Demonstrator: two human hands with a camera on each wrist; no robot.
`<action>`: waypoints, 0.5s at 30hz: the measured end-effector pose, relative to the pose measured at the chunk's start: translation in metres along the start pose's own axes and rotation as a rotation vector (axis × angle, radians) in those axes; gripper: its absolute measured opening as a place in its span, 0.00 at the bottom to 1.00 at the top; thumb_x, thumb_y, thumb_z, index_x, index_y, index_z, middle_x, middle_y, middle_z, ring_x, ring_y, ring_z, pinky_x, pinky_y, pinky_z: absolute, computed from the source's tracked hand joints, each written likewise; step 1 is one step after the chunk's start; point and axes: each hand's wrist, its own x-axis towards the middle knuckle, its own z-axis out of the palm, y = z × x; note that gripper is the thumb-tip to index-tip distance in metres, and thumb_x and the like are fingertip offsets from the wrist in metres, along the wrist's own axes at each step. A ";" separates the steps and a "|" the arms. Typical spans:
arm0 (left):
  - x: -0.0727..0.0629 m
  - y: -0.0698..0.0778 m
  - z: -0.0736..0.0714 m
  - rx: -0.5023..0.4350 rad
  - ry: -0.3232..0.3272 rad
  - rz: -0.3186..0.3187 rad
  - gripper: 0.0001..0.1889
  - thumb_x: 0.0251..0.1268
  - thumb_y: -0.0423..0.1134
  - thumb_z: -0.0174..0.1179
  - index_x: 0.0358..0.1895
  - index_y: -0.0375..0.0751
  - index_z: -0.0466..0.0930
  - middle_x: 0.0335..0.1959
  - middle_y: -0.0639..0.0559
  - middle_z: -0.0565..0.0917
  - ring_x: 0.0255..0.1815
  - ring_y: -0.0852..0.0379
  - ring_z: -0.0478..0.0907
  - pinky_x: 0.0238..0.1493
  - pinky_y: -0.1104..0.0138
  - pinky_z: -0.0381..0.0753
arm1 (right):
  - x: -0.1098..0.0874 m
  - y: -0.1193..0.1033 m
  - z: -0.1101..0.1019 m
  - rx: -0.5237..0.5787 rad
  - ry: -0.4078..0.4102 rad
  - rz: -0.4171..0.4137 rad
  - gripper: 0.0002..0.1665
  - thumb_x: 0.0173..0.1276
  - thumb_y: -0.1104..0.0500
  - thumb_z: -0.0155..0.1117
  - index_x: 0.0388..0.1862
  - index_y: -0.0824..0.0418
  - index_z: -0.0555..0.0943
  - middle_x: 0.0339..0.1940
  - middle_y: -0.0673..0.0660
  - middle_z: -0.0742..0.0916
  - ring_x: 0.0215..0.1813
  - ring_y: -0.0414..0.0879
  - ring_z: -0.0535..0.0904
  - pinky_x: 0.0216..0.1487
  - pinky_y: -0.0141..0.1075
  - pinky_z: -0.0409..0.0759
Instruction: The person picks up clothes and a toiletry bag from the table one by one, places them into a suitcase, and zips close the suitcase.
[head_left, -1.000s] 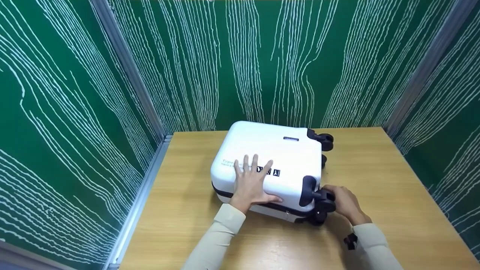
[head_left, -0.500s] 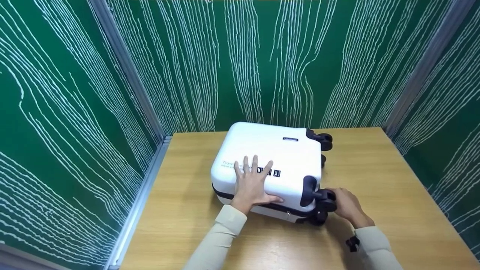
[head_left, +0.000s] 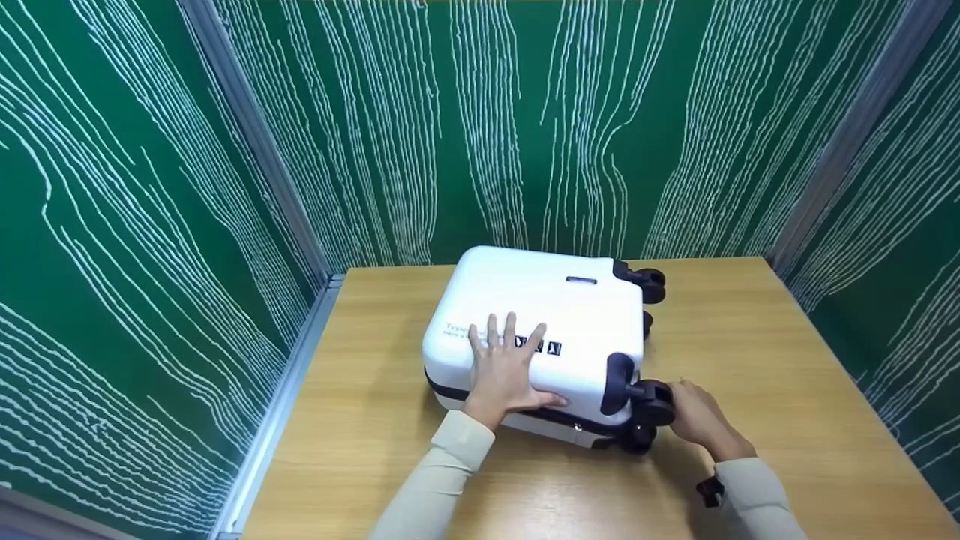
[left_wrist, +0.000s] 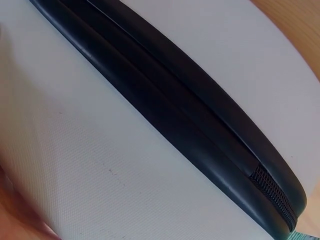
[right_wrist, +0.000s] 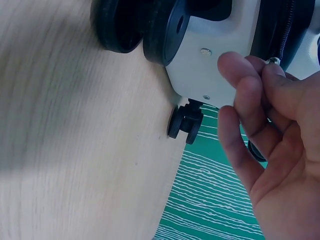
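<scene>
A white hard-shell suitcase [head_left: 555, 300] lies flat on the table, its black wheels [head_left: 652, 403] facing right. My left hand [head_left: 502, 375] rests on its lid with fingers spread, the thumb along the near side. Black trim [left_wrist: 165, 100] runs round that side in the left wrist view, with a short stretch of zipper teeth [left_wrist: 275, 195] showing. At the wheel end, my right hand [head_left: 703, 420] is partly hidden behind a wheel. In the right wrist view its thumb and forefinger pinch a small metal zipper pull [right_wrist: 273, 61], the other fingers loosely bent.
The wooden table [head_left: 360, 450] extends on all sides of the suitcase. Green panels [head_left: 375, 135] with white wavy lines stand behind and at both sides, joined by grey metal posts [head_left: 255, 135]. A small black object [head_left: 709, 492] sits at my right cuff.
My right hand has shifted slightly right and toward me at the wheel end. The left hand stays in place on the lid, and the suitcase lies practically still.
</scene>
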 end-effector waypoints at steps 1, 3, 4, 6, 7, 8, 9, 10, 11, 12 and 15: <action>0.000 0.000 0.000 -0.001 0.003 0.000 0.66 0.30 0.93 0.54 0.81 0.69 0.55 0.82 0.39 0.59 0.81 0.29 0.54 0.74 0.28 0.51 | 0.000 0.000 0.000 0.006 -0.007 -0.001 0.13 0.51 0.76 0.56 0.21 0.59 0.73 0.21 0.55 0.81 0.25 0.48 0.74 0.26 0.46 0.72; -0.001 0.000 0.001 0.002 -0.002 -0.002 0.66 0.30 0.93 0.54 0.81 0.70 0.54 0.82 0.39 0.58 0.82 0.29 0.54 0.74 0.28 0.51 | -0.001 0.000 -0.001 0.026 -0.019 0.006 0.12 0.52 0.75 0.59 0.21 0.59 0.74 0.22 0.55 0.82 0.25 0.47 0.74 0.27 0.47 0.73; -0.001 0.000 0.001 0.005 -0.005 -0.003 0.66 0.30 0.93 0.54 0.81 0.70 0.54 0.82 0.39 0.58 0.82 0.29 0.54 0.74 0.28 0.51 | -0.002 0.000 -0.001 0.035 -0.027 0.008 0.12 0.52 0.74 0.60 0.21 0.59 0.74 0.22 0.54 0.82 0.25 0.47 0.74 0.27 0.46 0.74; 0.000 0.001 0.001 0.014 -0.011 -0.008 0.66 0.30 0.93 0.53 0.81 0.70 0.53 0.83 0.40 0.58 0.82 0.30 0.53 0.74 0.29 0.50 | -0.002 0.000 -0.002 0.065 -0.050 0.012 0.12 0.55 0.73 0.62 0.21 0.58 0.74 0.21 0.52 0.80 0.25 0.44 0.72 0.28 0.44 0.73; 0.000 0.001 0.001 0.019 -0.013 -0.009 0.66 0.29 0.93 0.53 0.81 0.71 0.53 0.83 0.40 0.57 0.82 0.30 0.53 0.75 0.29 0.50 | -0.002 0.000 -0.003 0.079 -0.057 0.008 0.13 0.56 0.73 0.63 0.21 0.58 0.74 0.21 0.51 0.80 0.25 0.43 0.71 0.28 0.43 0.72; 0.001 0.001 0.001 0.023 -0.013 -0.008 0.66 0.29 0.93 0.53 0.81 0.71 0.52 0.83 0.40 0.57 0.82 0.30 0.53 0.75 0.29 0.50 | -0.003 0.000 -0.003 0.091 -0.060 0.006 0.13 0.56 0.73 0.63 0.21 0.57 0.74 0.21 0.49 0.79 0.25 0.42 0.70 0.28 0.41 0.72; 0.002 0.001 0.001 0.024 -0.013 -0.008 0.66 0.29 0.93 0.53 0.81 0.71 0.52 0.83 0.40 0.57 0.82 0.30 0.53 0.75 0.29 0.50 | -0.003 0.000 -0.003 0.104 -0.064 0.001 0.14 0.57 0.73 0.63 0.21 0.56 0.73 0.20 0.48 0.78 0.25 0.41 0.69 0.28 0.39 0.71; 0.002 0.001 0.001 0.022 -0.013 -0.007 0.66 0.30 0.93 0.52 0.81 0.71 0.52 0.83 0.40 0.57 0.82 0.30 0.53 0.75 0.29 0.50 | -0.003 0.000 -0.004 0.118 -0.067 -0.002 0.15 0.57 0.73 0.63 0.21 0.56 0.73 0.20 0.47 0.77 0.24 0.40 0.68 0.28 0.37 0.70; 0.002 0.001 0.001 0.020 -0.014 -0.006 0.66 0.30 0.93 0.52 0.81 0.71 0.52 0.83 0.40 0.57 0.82 0.30 0.53 0.75 0.29 0.50 | -0.004 0.000 -0.004 0.131 -0.070 -0.003 0.16 0.56 0.73 0.63 0.20 0.55 0.72 0.19 0.47 0.76 0.24 0.39 0.67 0.27 0.36 0.68; 0.002 0.001 0.002 0.016 -0.016 -0.006 0.66 0.30 0.93 0.52 0.82 0.71 0.51 0.83 0.40 0.57 0.82 0.30 0.52 0.75 0.29 0.49 | -0.005 0.000 -0.004 0.139 -0.069 -0.003 0.16 0.56 0.73 0.63 0.20 0.55 0.72 0.19 0.46 0.76 0.23 0.39 0.66 0.27 0.35 0.68; 0.002 0.001 0.001 0.007 -0.018 -0.008 0.66 0.30 0.93 0.53 0.81 0.71 0.52 0.83 0.40 0.57 0.82 0.30 0.52 0.75 0.29 0.49 | -0.009 -0.002 -0.004 0.154 -0.073 0.006 0.15 0.53 0.74 0.63 0.19 0.56 0.75 0.18 0.46 0.77 0.23 0.37 0.67 0.27 0.34 0.69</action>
